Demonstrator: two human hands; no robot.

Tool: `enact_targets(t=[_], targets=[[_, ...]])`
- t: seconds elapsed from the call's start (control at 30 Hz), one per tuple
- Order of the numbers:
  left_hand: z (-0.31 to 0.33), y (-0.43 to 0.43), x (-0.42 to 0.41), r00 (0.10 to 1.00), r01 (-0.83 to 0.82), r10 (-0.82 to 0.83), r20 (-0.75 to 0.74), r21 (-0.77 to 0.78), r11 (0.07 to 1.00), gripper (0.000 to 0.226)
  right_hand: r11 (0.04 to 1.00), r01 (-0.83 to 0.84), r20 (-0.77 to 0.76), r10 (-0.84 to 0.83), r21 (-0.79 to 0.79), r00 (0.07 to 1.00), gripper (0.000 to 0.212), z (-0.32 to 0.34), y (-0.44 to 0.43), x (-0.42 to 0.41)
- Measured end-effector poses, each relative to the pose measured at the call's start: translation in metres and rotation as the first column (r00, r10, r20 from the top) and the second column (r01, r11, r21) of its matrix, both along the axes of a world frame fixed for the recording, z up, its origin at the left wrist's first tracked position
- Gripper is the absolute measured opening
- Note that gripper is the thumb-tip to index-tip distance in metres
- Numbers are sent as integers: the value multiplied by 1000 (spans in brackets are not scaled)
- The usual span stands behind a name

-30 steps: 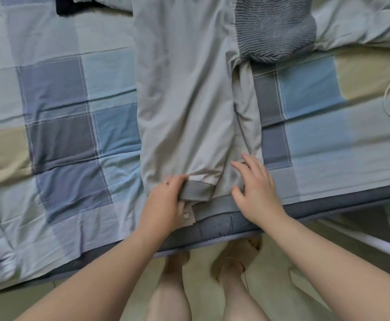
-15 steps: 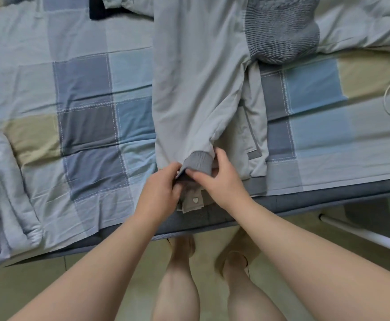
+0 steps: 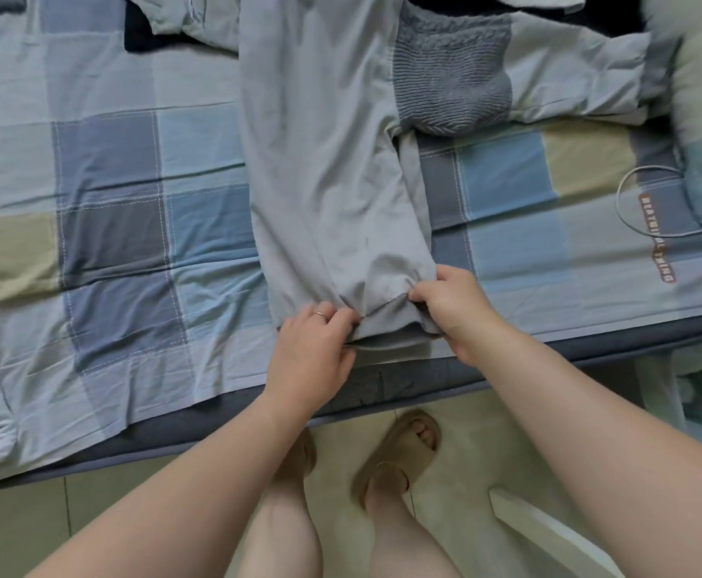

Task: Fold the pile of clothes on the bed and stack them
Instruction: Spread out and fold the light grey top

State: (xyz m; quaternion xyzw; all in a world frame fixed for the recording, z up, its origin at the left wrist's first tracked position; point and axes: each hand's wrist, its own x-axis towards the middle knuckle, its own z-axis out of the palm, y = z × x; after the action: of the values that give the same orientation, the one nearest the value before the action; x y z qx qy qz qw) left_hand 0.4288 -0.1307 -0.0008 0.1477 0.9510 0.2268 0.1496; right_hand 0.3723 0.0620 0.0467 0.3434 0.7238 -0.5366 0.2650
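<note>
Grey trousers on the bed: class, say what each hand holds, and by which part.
Both the left hand and right hand pinch the grey trousers at the ribbed cuff, one on each side.

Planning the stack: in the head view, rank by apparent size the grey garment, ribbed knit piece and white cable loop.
1. grey garment
2. ribbed knit piece
3. white cable loop

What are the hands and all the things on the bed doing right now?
Ribbed cuff: held between both hands, near the bed edge.
Left hand: pinches the cuff's left side.
Right hand: grips the cuff's right side.
Grey garment: laid out lengthwise, mostly flat.
Grey knit piece: rumpled beside it.
White cable: looped on the sheet.
</note>
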Motion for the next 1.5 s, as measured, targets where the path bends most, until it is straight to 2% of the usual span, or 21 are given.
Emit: enact_targets(t=[0.1,0.17,0.23,0.37,0.43,0.5,0.57,0.63,0.7,0.8,0.9,0.93,1.0,1.03,1.1,1.17,1.23,1.3,1.37,1.43,1.5], targets=[[-11,1,1,999,-36,38,7,-176,984,48,1000,-26,-19,25,-15,999,16,-6,19,8],[-17,1,0,1000,-24,27,13,-224,974,51,999,-16,-23,15,-42,1000,11,-14,30,17],[-23,-1,1,1000,19,-15,21,-236,972,50,999,22,-1,-22,-24,1000,27,-24,41,23],[-31,-6,16,990,137,-120,78,-286,948,52,990,126,172,-136,71,976,15,-48,56,38],[-35,-8,23,982,177,-147,115,-320,931,54,991,97,280,-121,95,952,14,-60,58,49],[-38,-9,26,977,202,-163,139,-345,916,54,992,34,323,-73,124,944,14,-69,55,53],[-38,-9,26,976,213,-178,127,-358,909,52,970,-125,283,63,208,957,11,-71,54,48],[-37,-8,28,975,216,-179,133,-373,902,49,911,-271,215,211,311,954,22,-68,52,38],[-40,-10,30,974,219,-181,133,-383,897,49,872,-340,183,292,352,939,29,-70,52,31],[-46,-18,36,970,235,-197,140,-351,907,49,818,-374,221,306,437,926,42,-81,60,30],[-41,-17,38,956,267,-207,209,-323,908,43,798,-370,269,268,476,925,43,-86,71,34],[-37,-15,37,949,277,-205,239,-322,905,37,802,-362,264,263,475,928,40,-86,72,34],[-32,-11,31,905,315,-183,384,-315,895,27,818,-315,222,234,480,946,20,-81,68,31],[-28,-10,26,877,327,-176,447,-288,900,24,811,-300,193,233,502,953,16,-76,64,29],[-19,-11,16,886,309,-205,415,-200,930,20,729,-361,135,351,582,927,41,-65,54,25],[-17,-18,2,959,238,-205,198,-160,958,28,620,-434,64,526,653,848,54,-54,36,17],[-20,-22,-24,996,85,-86,-3,-154,984,33,524,-521,49,672,674,739,62,-51,12,1],[-29,-22,-60,994,-23,5,-113,-157,987,46,420,-585,65,773,694,631,66,-61,-11,-24],[-43,-20,-98,993,-25,7,-114,-155,988,58,339,-628,67,845,700,531,68,-79,-30,-50],[-67,-25,-127,999,29,-33,-17,-184,982,61,262,-676,109,884,689,454,69,-103,-35,-70],[-89,-39,-139,994,94,-77,72,-266,959,65,144,-702,200,902,697,383,70,-126,-23,-77]])
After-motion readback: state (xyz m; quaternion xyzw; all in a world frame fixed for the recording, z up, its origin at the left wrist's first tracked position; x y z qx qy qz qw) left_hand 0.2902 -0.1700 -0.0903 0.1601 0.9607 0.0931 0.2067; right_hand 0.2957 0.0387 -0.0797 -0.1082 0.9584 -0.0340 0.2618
